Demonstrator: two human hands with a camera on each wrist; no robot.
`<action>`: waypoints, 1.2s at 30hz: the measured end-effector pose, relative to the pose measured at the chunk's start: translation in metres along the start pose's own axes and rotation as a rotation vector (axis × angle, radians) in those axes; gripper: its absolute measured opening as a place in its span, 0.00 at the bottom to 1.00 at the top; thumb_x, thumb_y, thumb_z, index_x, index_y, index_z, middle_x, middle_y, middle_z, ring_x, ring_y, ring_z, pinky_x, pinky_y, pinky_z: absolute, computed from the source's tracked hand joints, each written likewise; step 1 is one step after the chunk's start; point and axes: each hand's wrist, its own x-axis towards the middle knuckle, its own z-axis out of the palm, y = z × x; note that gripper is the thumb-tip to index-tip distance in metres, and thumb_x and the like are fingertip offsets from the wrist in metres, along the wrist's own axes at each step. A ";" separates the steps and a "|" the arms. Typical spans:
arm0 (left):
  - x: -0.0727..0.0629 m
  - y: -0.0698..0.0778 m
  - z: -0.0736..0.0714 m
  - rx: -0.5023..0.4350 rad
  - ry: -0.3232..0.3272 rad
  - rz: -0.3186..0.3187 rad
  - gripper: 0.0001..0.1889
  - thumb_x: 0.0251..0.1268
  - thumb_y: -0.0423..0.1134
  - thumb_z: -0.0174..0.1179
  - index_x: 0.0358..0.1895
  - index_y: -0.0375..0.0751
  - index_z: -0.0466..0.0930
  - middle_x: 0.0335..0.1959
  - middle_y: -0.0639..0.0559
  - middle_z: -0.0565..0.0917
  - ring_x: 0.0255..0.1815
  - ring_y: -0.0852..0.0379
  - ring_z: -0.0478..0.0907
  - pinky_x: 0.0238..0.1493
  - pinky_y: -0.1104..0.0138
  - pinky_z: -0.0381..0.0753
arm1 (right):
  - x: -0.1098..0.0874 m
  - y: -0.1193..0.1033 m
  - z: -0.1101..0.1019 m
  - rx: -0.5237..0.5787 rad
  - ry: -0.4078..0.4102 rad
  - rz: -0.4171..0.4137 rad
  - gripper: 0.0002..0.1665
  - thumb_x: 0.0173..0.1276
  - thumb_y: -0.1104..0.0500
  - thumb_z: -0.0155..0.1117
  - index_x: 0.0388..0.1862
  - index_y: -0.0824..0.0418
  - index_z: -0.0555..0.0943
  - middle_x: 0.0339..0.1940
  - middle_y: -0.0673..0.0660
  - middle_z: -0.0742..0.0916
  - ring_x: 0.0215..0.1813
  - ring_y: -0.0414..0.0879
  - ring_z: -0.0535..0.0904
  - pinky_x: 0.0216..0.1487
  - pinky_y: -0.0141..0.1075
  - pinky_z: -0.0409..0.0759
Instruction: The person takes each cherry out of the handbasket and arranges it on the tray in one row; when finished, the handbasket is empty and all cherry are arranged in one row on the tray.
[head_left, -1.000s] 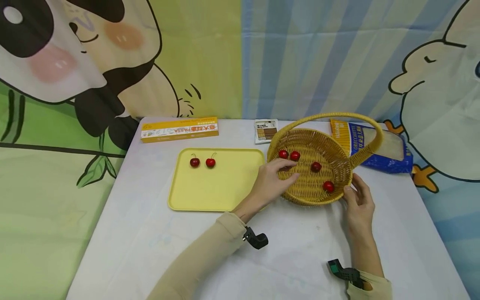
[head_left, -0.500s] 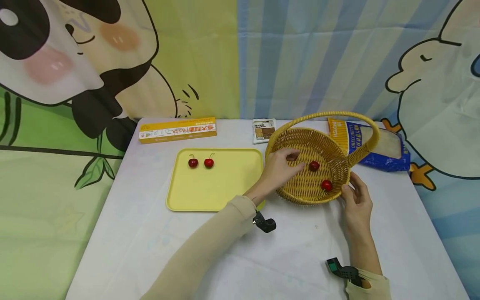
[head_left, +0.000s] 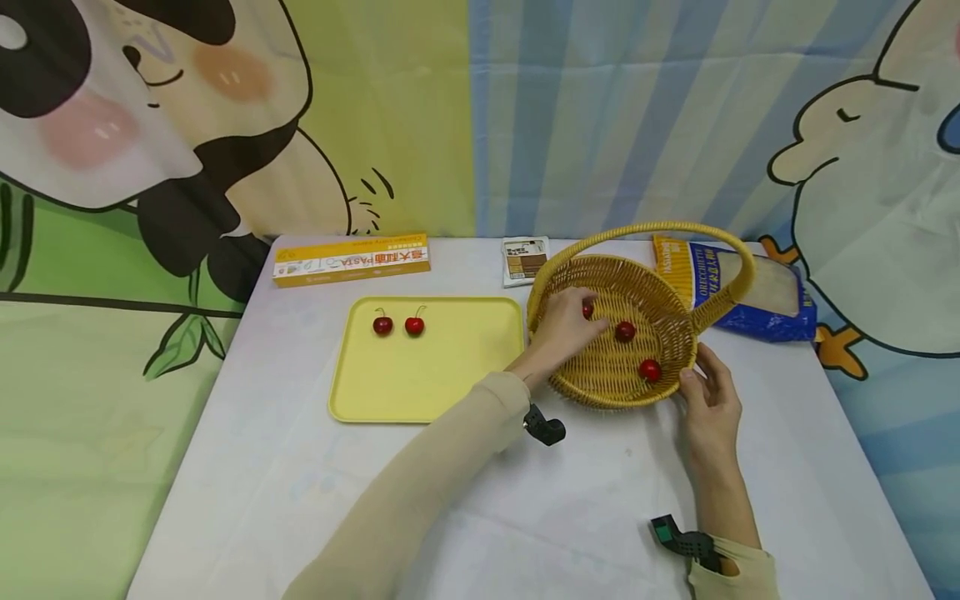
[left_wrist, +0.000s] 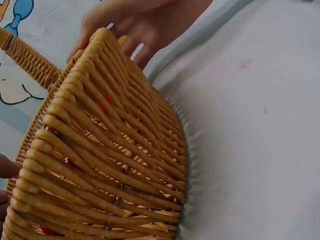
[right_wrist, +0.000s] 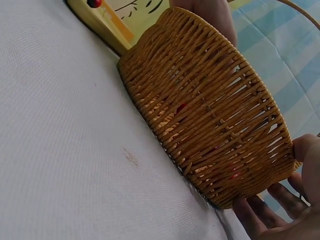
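Observation:
My left hand reaches over the left rim of a round wicker basket, its fingers down inside. A red cherry shows between index finger and thumb; I cannot tell whether they pinch it. Two more cherries lie in the basket, a dark red cherry near the middle and a brighter cherry toward the front right. My right hand grips the basket's right rim. In the right wrist view, its thumb is at the rim and its fingers lie against the outer wall.
Left of the basket lies a yellow tray with a dark cherry and a red cherry. Behind stand a pasta box, a small packet and a blue-yellow orecchiette bag. The basket's tall handle arches over its back.
My left hand has moved a little forward and further into the basket, over the cherries at its left. My right hand keeps its hold on the rim. The view has shifted slightly.

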 end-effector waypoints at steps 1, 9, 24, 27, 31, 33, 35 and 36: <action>0.002 0.000 0.001 0.015 -0.004 -0.016 0.26 0.70 0.42 0.69 0.68 0.37 0.78 0.65 0.46 0.82 0.69 0.50 0.77 0.70 0.63 0.78 | 0.000 0.000 0.000 0.005 0.001 0.003 0.31 0.83 0.63 0.55 0.81 0.53 0.66 0.79 0.56 0.72 0.70 0.43 0.74 0.55 0.18 0.79; 0.013 -0.002 0.004 0.072 -0.017 -0.091 0.25 0.68 0.40 0.71 0.65 0.34 0.80 0.58 0.44 0.84 0.57 0.54 0.81 0.55 0.68 0.84 | 0.000 0.000 -0.001 0.021 -0.009 -0.026 0.30 0.83 0.62 0.55 0.81 0.52 0.67 0.78 0.57 0.72 0.69 0.43 0.75 0.57 0.19 0.79; 0.026 -0.004 0.008 0.270 -0.007 0.000 0.19 0.69 0.32 0.66 0.23 0.44 0.66 0.26 0.50 0.71 0.27 0.58 0.64 0.29 0.69 0.65 | 0.001 0.002 -0.001 0.009 -0.020 -0.039 0.31 0.82 0.60 0.57 0.81 0.52 0.67 0.78 0.57 0.72 0.70 0.43 0.75 0.57 0.19 0.80; 0.027 -0.005 0.008 0.279 -0.018 0.005 0.21 0.70 0.31 0.64 0.22 0.44 0.63 0.25 0.51 0.66 0.27 0.58 0.60 0.28 0.69 0.62 | 0.000 0.002 -0.001 0.011 -0.027 -0.051 0.31 0.82 0.61 0.56 0.81 0.55 0.66 0.78 0.58 0.72 0.70 0.44 0.75 0.57 0.20 0.80; 0.028 -0.005 0.010 0.286 -0.036 0.008 0.21 0.71 0.32 0.65 0.22 0.45 0.63 0.24 0.52 0.64 0.26 0.59 0.60 0.27 0.70 0.62 | 0.000 0.002 -0.001 0.023 -0.030 -0.069 0.31 0.82 0.63 0.55 0.81 0.57 0.66 0.77 0.59 0.73 0.70 0.45 0.75 0.58 0.20 0.80; 0.027 -0.004 0.011 0.285 -0.054 0.011 0.18 0.71 0.33 0.65 0.24 0.45 0.67 0.25 0.52 0.68 0.26 0.59 0.64 0.28 0.70 0.65 | 0.000 0.002 -0.001 0.031 -0.030 -0.078 0.31 0.82 0.64 0.55 0.81 0.58 0.66 0.77 0.60 0.73 0.70 0.46 0.75 0.58 0.20 0.80; 0.026 -0.002 0.013 0.286 -0.082 0.015 0.14 0.72 0.34 0.65 0.28 0.44 0.72 0.26 0.53 0.72 0.27 0.59 0.68 0.29 0.70 0.69 | 0.000 0.002 -0.001 0.028 -0.029 -0.081 0.31 0.82 0.64 0.55 0.81 0.58 0.66 0.77 0.59 0.73 0.70 0.46 0.75 0.58 0.20 0.80; 0.025 -0.002 0.014 0.287 -0.097 0.017 0.12 0.72 0.35 0.66 0.30 0.44 0.74 0.28 0.53 0.75 0.28 0.59 0.70 0.29 0.69 0.70 | 0.000 0.001 -0.002 0.026 -0.029 -0.080 0.31 0.82 0.64 0.55 0.81 0.58 0.66 0.77 0.59 0.73 0.70 0.46 0.75 0.58 0.20 0.80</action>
